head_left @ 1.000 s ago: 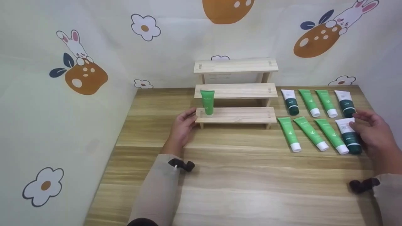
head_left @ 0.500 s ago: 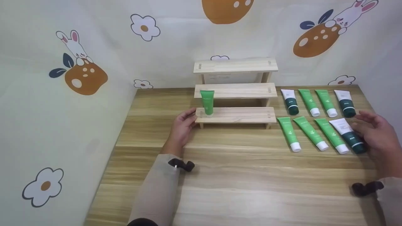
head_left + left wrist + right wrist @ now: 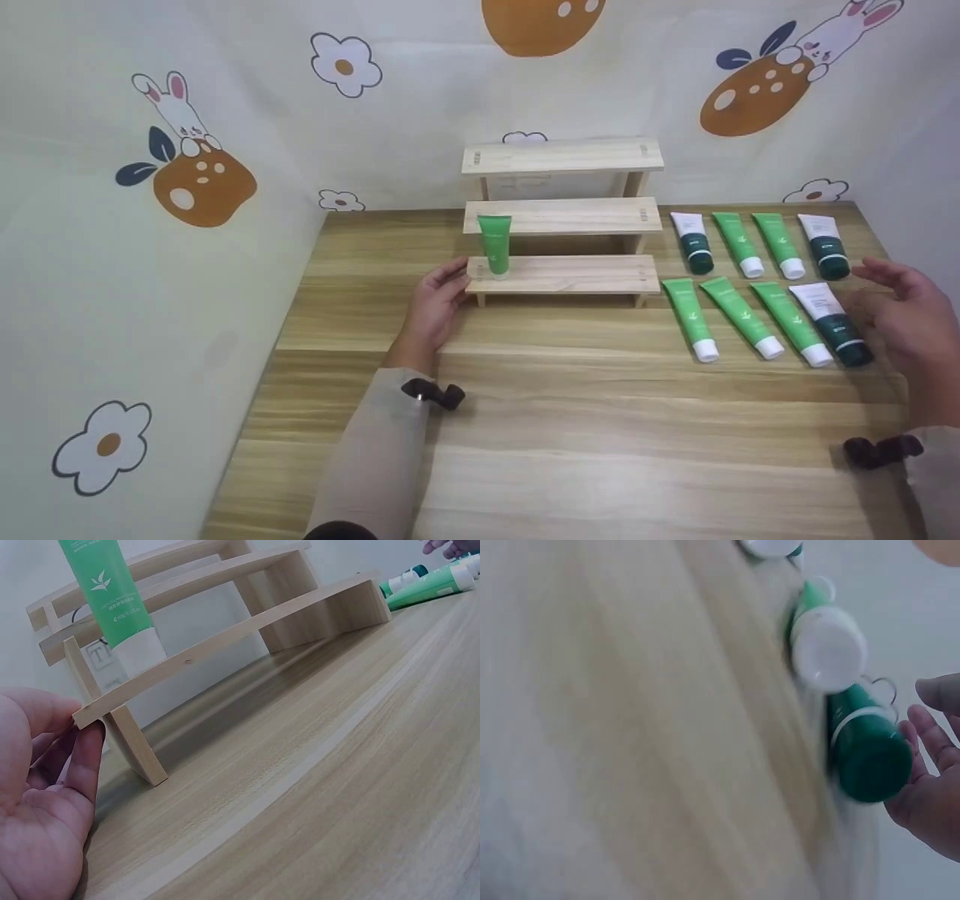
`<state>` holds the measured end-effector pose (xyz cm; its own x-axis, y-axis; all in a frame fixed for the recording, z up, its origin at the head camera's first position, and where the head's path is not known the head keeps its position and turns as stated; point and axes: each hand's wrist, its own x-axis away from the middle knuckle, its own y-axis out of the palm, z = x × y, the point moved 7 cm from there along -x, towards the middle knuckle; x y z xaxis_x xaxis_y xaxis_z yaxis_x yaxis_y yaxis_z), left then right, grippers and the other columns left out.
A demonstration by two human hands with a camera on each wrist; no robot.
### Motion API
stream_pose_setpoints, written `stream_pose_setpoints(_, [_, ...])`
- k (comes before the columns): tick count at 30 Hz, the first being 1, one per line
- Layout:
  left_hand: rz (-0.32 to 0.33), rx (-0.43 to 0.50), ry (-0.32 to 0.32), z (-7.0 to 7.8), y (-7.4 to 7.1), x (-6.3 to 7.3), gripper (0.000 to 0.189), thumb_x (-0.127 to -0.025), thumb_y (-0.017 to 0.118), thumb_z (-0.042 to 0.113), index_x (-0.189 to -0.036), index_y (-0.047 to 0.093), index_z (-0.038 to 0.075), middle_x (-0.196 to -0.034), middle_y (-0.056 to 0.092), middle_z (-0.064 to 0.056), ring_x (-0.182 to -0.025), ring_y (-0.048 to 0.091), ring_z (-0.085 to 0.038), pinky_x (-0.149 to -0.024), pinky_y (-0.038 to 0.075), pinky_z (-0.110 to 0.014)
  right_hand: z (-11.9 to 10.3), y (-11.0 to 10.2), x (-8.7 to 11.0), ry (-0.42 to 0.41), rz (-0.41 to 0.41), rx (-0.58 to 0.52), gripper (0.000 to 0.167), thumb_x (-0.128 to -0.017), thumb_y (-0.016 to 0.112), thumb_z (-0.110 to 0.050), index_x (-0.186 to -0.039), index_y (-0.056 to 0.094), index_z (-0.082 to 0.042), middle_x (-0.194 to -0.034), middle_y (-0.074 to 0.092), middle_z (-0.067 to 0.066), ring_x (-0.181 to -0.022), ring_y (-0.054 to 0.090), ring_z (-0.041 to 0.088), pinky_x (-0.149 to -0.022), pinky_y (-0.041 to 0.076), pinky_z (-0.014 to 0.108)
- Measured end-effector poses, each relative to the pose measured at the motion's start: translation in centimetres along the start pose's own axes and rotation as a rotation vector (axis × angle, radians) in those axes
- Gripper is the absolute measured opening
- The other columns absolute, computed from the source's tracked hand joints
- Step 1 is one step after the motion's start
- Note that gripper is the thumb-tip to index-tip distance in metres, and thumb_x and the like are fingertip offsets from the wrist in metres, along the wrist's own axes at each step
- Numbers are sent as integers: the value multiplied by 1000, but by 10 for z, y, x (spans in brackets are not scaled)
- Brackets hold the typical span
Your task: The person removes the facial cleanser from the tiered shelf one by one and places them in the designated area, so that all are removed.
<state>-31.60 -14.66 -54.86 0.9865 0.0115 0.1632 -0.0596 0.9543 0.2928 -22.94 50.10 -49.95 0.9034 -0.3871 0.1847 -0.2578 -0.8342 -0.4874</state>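
My left hand (image 3: 437,300) pinches the left end of the lowest step of a three-tier wooden display stand (image 3: 570,281); in the left wrist view the fingertips grip the board's corner (image 3: 91,711). On that step, near its left end, a green squeeze tube (image 3: 496,247) stands upright on its white cap. My right hand (image 3: 907,315) is at the far right with its fingers relaxed and holding nothing. Closest to it lies a white and dark green tube (image 3: 831,324), slanted, its dark cap (image 3: 874,765) facing the right wrist camera.
Several tubes lie in two rows right of the stand. The back row has two white and dark green tubes (image 3: 694,244) at its ends and two green ones (image 3: 739,246) between. Green tubes (image 3: 691,321) fill the front row's left. Printed walls (image 3: 420,112) enclose the wooden table (image 3: 555,420).
My right hand has let go of the front-right white and dark green tube and drawn back to the right. That tube now slants more, its cap end shifted right. The left hand stays put.
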Motion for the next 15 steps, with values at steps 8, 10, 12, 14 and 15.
stream_pose_setpoints(8, [-20, 19, 26, 1, 1, 0, 41, -101, 63, -4, -143, 62, -3, -133, 71, -8, -111, 70, -12, -93, 58, -23, -65, 30, 20, -211, -96, -262, 37, -105, 67, -13, -139, 61, -28, -120, 65, -23, -98, 58, 1, -70, 50, 15])
stream_pose_setpoints(10, [-15, 10, 20, 1, 0, 0, 42, -101, 64, -3, -143, 63, -2, -133, 71, -8, -111, 69, -11, -93, 58, -23, -82, 42, 27, -265, -151, -387, 36, -103, 68, -5, -134, 63, -23, -120, 70, -17, -94, 61, 3, -67, 51, 15])
stream_pose_setpoints(12, [-6, -1, 8, 0, 0, 0, 41, -101, 65, -2, -142, 63, 0, -133, 71, -7, -111, 69, -12, -92, 57, -23, -97, 56, 34, -312, -214, -500, 36, -101, 68, 1, -132, 65, -17, -118, 73, -10, -93, 63, 5, -65, 52, 16])
stream_pose_setpoints(14, [-4, -7, 1, 1, 0, 0, 41, -101, 65, -1, -143, 63, 0, -135, 71, -8, -111, 69, -12, -92, 57, -23, -111, 69, 41, -334, -260, -543, 36, -101, 68, 3, -132, 65, -15, -118, 73, -7, -92, 65, 7, -66, 52, 16])
stream_pose_setpoints(15, [-4, -7, 0, 1, 0, 0, 41, -101, 64, -2, -143, 63, 0, -136, 70, -10, -112, 69, -12, -92, 57, -24, -118, 75, 44, -337, -273, -539, 35, -101, 68, 3, -132, 65, -14, -118, 74, -6, -92, 66, 8, -67, 53, 17])
